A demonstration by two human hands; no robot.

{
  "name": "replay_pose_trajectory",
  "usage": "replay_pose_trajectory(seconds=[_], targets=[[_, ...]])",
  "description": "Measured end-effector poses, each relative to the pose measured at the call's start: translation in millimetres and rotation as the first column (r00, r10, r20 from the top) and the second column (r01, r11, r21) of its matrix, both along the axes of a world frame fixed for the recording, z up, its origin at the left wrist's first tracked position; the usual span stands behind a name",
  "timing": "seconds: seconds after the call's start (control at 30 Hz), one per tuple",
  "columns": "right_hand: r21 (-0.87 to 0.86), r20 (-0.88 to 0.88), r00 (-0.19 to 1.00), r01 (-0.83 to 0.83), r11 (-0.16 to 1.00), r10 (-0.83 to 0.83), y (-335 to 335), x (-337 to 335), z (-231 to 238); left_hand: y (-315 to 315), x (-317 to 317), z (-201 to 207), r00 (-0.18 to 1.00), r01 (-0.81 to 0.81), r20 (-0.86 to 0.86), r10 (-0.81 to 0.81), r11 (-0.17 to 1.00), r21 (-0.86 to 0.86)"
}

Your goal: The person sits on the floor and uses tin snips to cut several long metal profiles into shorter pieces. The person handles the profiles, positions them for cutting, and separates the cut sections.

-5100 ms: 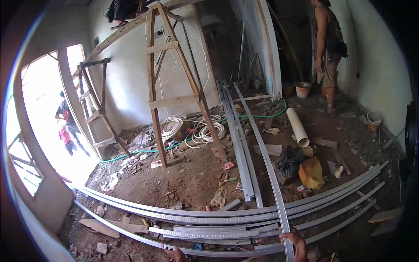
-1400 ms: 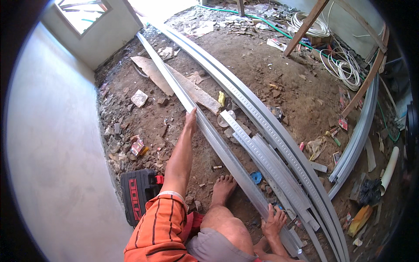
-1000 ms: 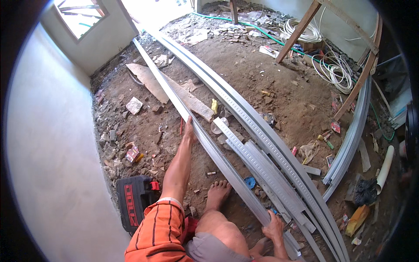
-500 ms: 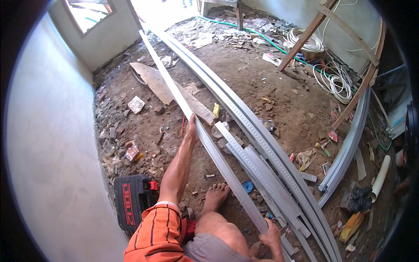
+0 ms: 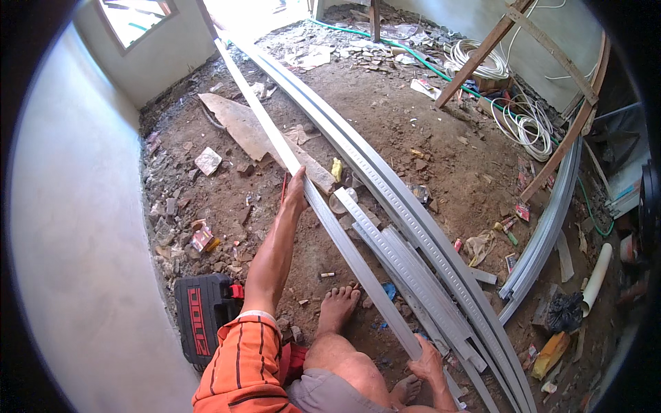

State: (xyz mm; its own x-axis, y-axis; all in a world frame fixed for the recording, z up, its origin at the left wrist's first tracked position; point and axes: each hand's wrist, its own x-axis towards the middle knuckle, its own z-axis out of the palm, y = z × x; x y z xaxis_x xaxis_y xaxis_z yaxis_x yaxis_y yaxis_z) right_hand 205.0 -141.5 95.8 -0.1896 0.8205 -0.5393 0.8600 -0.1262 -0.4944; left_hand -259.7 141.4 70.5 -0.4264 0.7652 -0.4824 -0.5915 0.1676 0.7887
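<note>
Left hand (image 5: 297, 191) and right hand (image 5: 428, 363) grip the long silver metal channel (image 5: 342, 239); it slants right of the black plastic case (image 5: 206, 318), right hand nearest its lower end.

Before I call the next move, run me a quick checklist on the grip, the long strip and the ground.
1. Left hand gripping the long metal strip: ok, wrapped around it.
2. Right hand on the strip: ok, holding it near the close end.
3. Strip's far end clear of the ground: cannot tell, too distant beside the bright doorway.
4. Black case out of the way: ok, apart from the strip, by the wall.
5. Feet protected: not ok, the left foot is bare.
</note>
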Motion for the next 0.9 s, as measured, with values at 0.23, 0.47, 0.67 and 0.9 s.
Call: replay_pose_trajectory(seconds=[0.23, 0.47, 0.67, 0.9], targets=[[0.004, 0.041, 0.999, -0.027, 1.000, 0.027, 2.3, 0.7, 13.1, -0.6, 8.9, -1.8, 0.998, -0.006, 0.061, 0.000, 0.996, 0.093], [0.043, 0.053, 0.996, -0.076, 0.996, 0.074, -2.1, -6.7, 15.4, 7.7, -21.6, -28.6, 0.982, 0.033, 0.176, -0.071, 0.977, 0.212], [0.075, -0.036, 0.997, -0.071, 0.995, 0.074, -1.1, 0.3, 10.9, 17.0, -18.1, -37.7, 0.972, -0.005, 0.229, -0.054, 0.969, 0.247], [0.097, -0.144, 0.986, -0.076, 0.992, 0.089, -5.3, 5.4, 5.3, 14.3, -17.4, -34.0, 0.973, 0.013, 0.221, -0.066, 0.972, 0.234]])
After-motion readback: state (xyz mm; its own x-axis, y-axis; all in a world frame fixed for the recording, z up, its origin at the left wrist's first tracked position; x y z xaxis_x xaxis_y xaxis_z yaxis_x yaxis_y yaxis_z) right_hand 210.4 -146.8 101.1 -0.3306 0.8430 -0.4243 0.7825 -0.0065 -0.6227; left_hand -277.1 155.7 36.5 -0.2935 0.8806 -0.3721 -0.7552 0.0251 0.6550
